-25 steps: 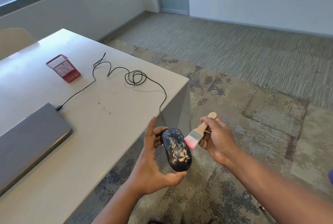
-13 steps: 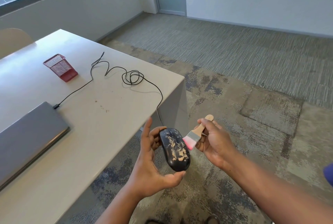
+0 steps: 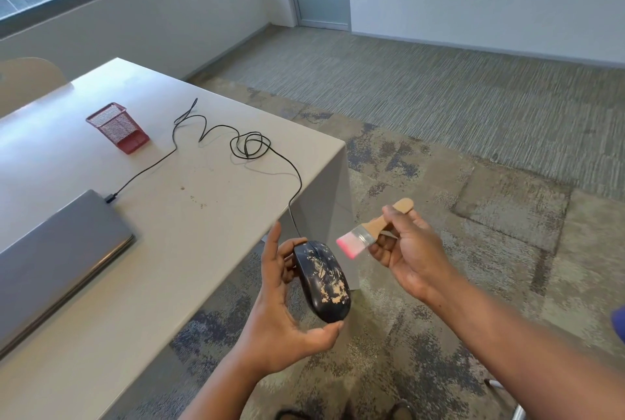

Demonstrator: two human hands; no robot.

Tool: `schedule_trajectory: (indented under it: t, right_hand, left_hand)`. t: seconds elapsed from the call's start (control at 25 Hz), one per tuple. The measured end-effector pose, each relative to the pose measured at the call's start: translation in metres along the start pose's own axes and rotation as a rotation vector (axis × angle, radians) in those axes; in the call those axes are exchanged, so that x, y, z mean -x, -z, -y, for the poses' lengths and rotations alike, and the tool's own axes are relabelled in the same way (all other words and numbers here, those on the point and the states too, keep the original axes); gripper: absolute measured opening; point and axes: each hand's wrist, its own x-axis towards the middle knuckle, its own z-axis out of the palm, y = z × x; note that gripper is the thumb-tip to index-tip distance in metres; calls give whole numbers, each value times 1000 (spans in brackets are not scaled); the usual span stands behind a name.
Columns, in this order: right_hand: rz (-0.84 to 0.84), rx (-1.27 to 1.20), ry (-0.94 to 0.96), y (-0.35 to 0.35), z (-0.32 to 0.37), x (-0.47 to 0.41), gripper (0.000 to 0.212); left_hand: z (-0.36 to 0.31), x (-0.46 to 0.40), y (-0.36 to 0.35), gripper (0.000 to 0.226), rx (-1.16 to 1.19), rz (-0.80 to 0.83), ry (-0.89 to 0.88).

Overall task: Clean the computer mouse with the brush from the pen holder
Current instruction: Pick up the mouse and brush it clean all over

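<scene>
Fingers of the left hand gripped the speckled mouse off the table edge. Right hand pinched the brush, bristles just beside the mouse, not touching.

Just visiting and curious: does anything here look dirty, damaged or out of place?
Yes. The black mouse held in the left hand is smeared with pale tan patches across its top. A few small specks also dot the table nearby. The brush in the right hand looks intact.

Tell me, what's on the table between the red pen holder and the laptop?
In the head view, only the black mouse cable crosses the table between the red pen holder and the closed laptop, where it plugs in.
</scene>
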Motion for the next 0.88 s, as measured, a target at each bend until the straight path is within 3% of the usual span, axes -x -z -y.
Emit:
schedule_trajectory:
  t: [0.4, 0.88]
  right_hand:
    - [118, -8, -79, -26, 3, 6, 15]
    - [65, 68, 24, -10, -1, 7, 21]
  left_hand:
    - [-14, 5, 7, 148, -72, 33, -52]
    - [-15, 7, 8, 149, -92, 22, -66]
